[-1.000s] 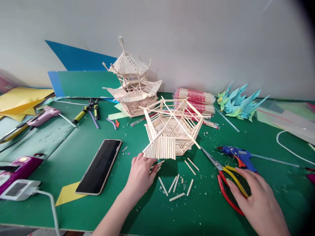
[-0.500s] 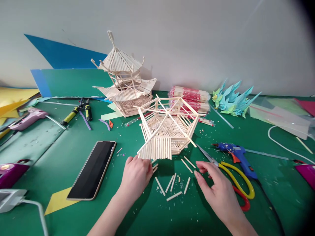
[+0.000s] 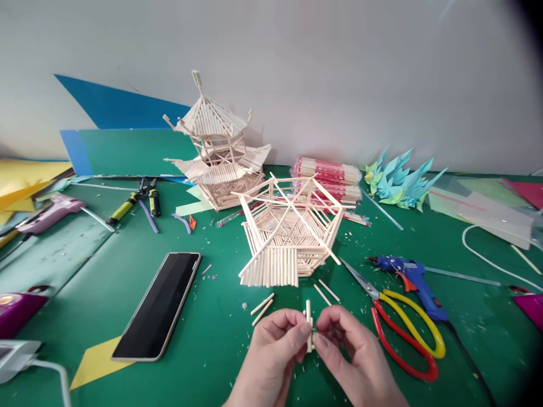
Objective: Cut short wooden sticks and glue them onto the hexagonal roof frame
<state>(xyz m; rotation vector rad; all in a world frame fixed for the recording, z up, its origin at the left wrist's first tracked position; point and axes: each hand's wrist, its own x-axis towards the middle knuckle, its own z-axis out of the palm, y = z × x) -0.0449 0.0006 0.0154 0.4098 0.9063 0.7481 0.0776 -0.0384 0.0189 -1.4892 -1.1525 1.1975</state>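
Note:
My left hand [image 3: 275,347] and my right hand [image 3: 345,350] meet low in the middle, fingers pinched together on short wooden sticks [image 3: 309,325] held upright between them. Just beyond them stands a hexagonal stick frame [image 3: 288,232] with one slatted roof panel facing me. A few loose cut sticks [image 3: 262,305] lie on the green mat [image 3: 203,345] between the frame and my hands. A finished two-tier stick pagoda [image 3: 218,152] stands behind, near the wall.
Red and yellow scissors [image 3: 403,333] and a blue glue gun [image 3: 409,277] lie to the right. A black phone [image 3: 159,305] lies to the left. Pliers [image 3: 133,200], a pink glue gun [image 3: 53,209], wrapped chopstick bundles [image 3: 328,175] and paper cranes [image 3: 401,178] sit farther back.
My left hand left the frame's roof panel and my right hand left the scissors. Both came together near me and picked sticks up off the mat.

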